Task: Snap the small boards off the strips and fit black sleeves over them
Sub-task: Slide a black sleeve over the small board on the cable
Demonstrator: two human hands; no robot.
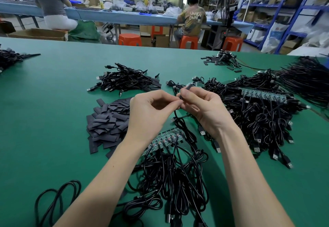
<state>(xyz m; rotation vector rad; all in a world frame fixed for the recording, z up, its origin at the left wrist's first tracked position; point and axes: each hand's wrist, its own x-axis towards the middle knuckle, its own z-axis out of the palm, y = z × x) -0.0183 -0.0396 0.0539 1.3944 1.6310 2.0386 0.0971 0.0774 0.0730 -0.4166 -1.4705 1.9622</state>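
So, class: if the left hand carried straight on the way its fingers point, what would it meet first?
The left hand points right, fingertips pinching the black sleeve that the right hand also holds. It would meet the right hand's fingers almost at once, as far as depth can be judged.

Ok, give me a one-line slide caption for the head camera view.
Both hands, left hand and right hand, work a black sleeve onto a cabled board above the green table.

This was a factory assembly workshop: a green work table (53, 102) heaped with cables (263, 112), workers on orange stools (189, 41) at far benches, blue storage shelving (292, 7) at right.
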